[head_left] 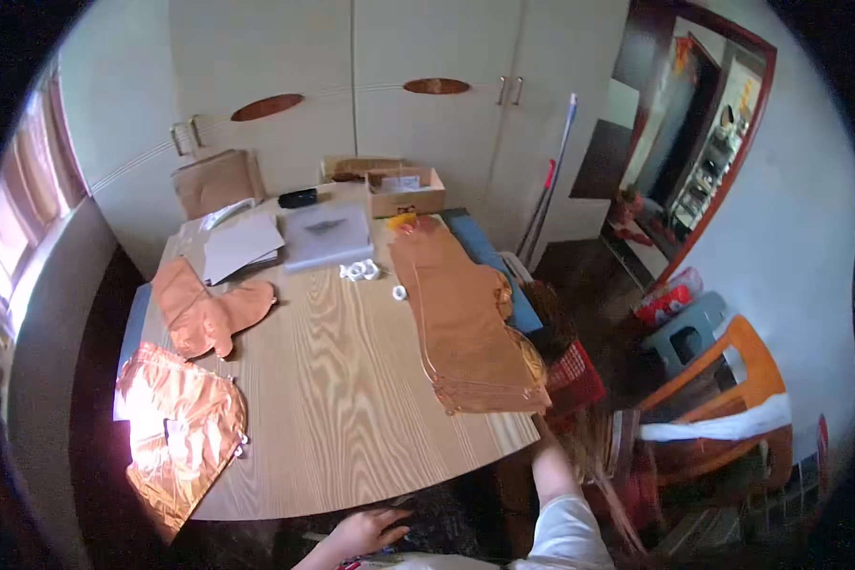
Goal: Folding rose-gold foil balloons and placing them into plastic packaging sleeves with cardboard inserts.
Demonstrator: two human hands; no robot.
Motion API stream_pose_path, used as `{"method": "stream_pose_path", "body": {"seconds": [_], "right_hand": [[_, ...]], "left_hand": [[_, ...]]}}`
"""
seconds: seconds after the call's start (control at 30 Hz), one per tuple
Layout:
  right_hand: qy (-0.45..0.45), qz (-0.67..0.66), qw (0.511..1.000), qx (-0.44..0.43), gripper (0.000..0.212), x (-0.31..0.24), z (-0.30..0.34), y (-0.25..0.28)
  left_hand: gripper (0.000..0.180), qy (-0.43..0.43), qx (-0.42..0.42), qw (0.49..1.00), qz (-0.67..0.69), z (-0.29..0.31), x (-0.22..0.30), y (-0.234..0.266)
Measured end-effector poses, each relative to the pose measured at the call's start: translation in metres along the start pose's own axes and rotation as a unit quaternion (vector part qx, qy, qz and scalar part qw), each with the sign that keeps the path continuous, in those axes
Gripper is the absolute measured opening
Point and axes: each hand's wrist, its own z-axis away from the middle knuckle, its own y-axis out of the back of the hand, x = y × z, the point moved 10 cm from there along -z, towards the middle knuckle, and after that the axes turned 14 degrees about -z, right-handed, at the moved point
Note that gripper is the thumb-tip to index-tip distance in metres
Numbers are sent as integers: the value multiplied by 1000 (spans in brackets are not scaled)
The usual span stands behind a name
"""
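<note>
My left hand (375, 530) is low in front of the table's near edge, fingers stretched out and apart, with nothing in it. My right arm reaches to the table's near right corner. My right hand (547, 452) is blurred there, its fingers hidden, close to a long flat copper-coloured foil sheet (465, 323) that looks like a deflated foil balloon. Another copper foil piece (204, 309) with rounded lobes lies at the left. In front of it a shiny gold foil piece (185, 423) hangs over the left edge.
On the wooden table (337, 380) are small white rolls (359, 271), a clear plastic folder (328, 236), white sheets (242, 247), a black item (297, 199) and a wooden box (406, 195). At the right stand an orange wooden chair (765, 366), a red basket (577, 375) and a grey stool (689, 328).
</note>
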Motion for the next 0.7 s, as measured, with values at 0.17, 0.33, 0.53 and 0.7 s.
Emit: {"method": "stream_pose_path", "body": {"seconds": [0.17,0.33,0.53,0.7], "right_hand": [[-5,45,999,-9,22,7,19,0],[23,79,995,51,24,3,7,38],[60,-358,922,133,26,-182,-38,169],[48,-652,681,-330,43,-426,66,62]], "left_hand": [[39,5,-13,999,45,6,-17,-9],[38,-30,33,997,63,17,-19,5],[36,25,-9,981,195,29,2,89],[38,83,172,948,256,-3,-27,132]]}}
